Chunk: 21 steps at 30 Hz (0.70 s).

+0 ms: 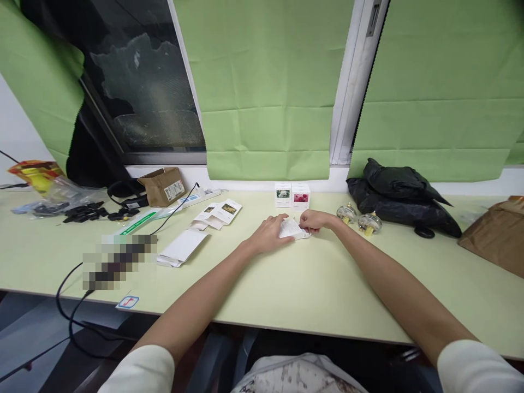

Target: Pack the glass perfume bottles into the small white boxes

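Observation:
Both my hands meet at a small white folded carton (293, 229) lying on the pale green table (286, 284). My left hand (270, 233) rests over its left side with fingers curled on it. My right hand (314, 220) pinches its right edge. Just behind stand two small white boxes (292, 195) with flower pictures. Two round glass bottles (358, 218) with gold caps sit to the right of my right hand.
Flat unfolded cartons (216, 214) and a white flat pack (182, 246) lie to the left. A brown cardboard box (162, 185), a power strip (200, 196), cables and black items are at the back left. A black plastic bag (399, 199) and a brown paper bag (497, 234) lie right.

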Tool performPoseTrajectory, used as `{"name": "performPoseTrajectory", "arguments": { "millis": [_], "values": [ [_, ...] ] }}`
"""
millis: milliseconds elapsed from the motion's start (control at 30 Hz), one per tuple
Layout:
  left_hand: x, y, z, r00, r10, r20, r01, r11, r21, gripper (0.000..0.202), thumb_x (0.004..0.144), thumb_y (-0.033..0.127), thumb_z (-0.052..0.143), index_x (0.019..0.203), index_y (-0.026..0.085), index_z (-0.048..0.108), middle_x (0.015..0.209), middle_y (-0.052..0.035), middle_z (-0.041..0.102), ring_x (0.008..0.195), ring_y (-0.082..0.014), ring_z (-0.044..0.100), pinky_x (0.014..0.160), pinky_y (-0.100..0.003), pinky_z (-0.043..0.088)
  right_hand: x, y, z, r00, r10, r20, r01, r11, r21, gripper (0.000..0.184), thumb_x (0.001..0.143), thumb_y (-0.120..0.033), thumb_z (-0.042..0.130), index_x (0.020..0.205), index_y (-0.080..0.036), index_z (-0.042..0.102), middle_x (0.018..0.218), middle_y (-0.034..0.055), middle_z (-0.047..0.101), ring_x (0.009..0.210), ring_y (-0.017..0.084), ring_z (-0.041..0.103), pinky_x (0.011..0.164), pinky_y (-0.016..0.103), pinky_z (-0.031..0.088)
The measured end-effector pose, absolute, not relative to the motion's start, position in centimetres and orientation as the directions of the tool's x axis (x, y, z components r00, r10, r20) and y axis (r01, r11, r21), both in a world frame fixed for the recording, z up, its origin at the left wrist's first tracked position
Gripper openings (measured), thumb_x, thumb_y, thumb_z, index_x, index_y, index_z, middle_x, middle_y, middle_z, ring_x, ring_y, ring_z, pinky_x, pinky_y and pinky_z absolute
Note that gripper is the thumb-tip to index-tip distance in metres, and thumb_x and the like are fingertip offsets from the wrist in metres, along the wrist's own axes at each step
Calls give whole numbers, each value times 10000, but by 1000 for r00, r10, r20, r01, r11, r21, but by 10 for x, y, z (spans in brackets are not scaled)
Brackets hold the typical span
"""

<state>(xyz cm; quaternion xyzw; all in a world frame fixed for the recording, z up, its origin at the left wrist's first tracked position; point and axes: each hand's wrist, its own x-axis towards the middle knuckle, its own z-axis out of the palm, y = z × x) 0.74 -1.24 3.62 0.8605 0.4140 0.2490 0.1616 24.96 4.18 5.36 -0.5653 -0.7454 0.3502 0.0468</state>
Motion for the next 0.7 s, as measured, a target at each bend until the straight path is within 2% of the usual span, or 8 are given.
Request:
{"name": "performPoseTrajectory", "arguments": {
  "millis": [133, 233, 300, 533, 700],
  "values": [
    [1, -11, 42, 541, 788, 293, 607, -607, 513, 796, 755, 572, 827, 1443, 287, 546, 1298, -130, 663, 1222, -375, 609, 1006, -464, 491, 264, 48, 54, -308, 883, -353, 849, 88, -521, 239, 829, -273, 676, 626, -154, 641, 539, -3, 602, 471, 86, 461, 478, 206, 396],
    [-6, -8, 45, 530, 802, 275, 608, -586, 536, 848, 708, 584, 858, 1445, 291, 558, 1222, -129, 677, 1153, -373, 644, 964, -446, 504, 278, 52, 55, -243, 897, -370, 889, 53, -455, 227, 813, -265, 691, 620, -157, 643, 516, -7, 570, 481, 100, 479, 490, 215, 405],
    [-11, -6, 48, 536, 809, 243, 639, -576, 509, 836, 722, 577, 844, 1453, 295, 553, 1213, -127, 675, 1124, -369, 655, 958, -446, 505, 286, 54, 57, -194, 907, -374, 914, 28, -405, 229, 805, -249, 696, 603, -158, 637, 517, 2, 568, 489, 112, 498, 508, 229, 424],
    [-25, 3, 57, 595, 760, 261, 727, -647, 230, 735, 811, 467, 729, 1478, 257, 502, 1334, -149, 647, 1258, -409, 583, 1064, -515, 444, 294, 57, 57, -46, 947, -319, 969, -35, -243, 148, 759, -132, 686, 612, -139, 671, 501, 49, 566, 566, 198, 607, 588, 300, 481],
    [-32, 7, 62, 559, 777, 289, 784, -609, 120, 692, 868, 488, 642, 1481, 210, 481, 1364, -192, 623, 1256, -432, 576, 1054, -580, 430, 290, 59, 58, -4, 964, -266, 983, -45, -179, 104, 717, -46, 659, 631, -97, 684, 482, 84, 560, 599, 261, 642, 606, 353, 487]
  ]
}}
